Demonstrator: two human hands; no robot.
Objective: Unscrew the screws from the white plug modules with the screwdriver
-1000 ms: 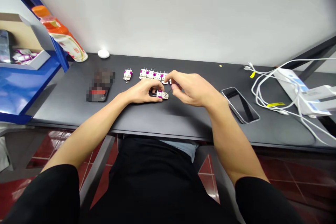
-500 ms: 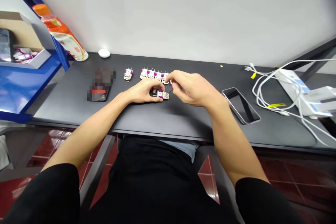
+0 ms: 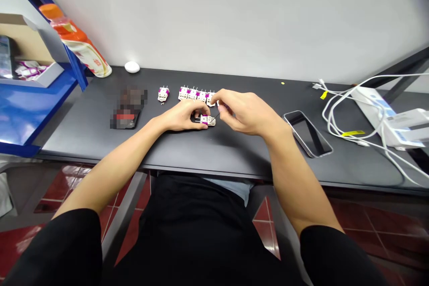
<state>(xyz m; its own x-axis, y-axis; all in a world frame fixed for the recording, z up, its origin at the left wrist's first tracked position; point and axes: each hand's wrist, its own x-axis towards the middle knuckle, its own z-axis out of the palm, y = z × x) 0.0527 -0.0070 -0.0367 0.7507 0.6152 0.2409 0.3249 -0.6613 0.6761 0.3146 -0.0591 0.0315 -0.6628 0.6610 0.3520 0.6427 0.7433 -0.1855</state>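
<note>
On the black desk [image 3: 214,154], my left hand [image 3: 186,116] grips a small white and purple part [image 3: 205,119] between thumb and fingers. A thin dark rod [image 3: 215,117] is pinched in the fingers of my right hand [image 3: 243,111], its tip at the right end of that part. Behind my hands runs a row of similar white and purple parts [image 3: 192,94], its right end partly hidden by my right hand. One more such part [image 3: 163,94] sits apart to the left, with tiny bits beside it.
Left: a dark object [image 3: 129,109], partly pixelated, a white oval item [image 3: 132,67], an orange-capped bottle [image 3: 83,49] and an open box [image 3: 50,76] on a blue shelf. Right: a phone [image 3: 308,134], white cables [image 3: 330,116] and a white box [image 3: 375,103].
The view has shifted very slightly. Both hands keep their hold on the part and the rod, with hardly any visible movement.
</note>
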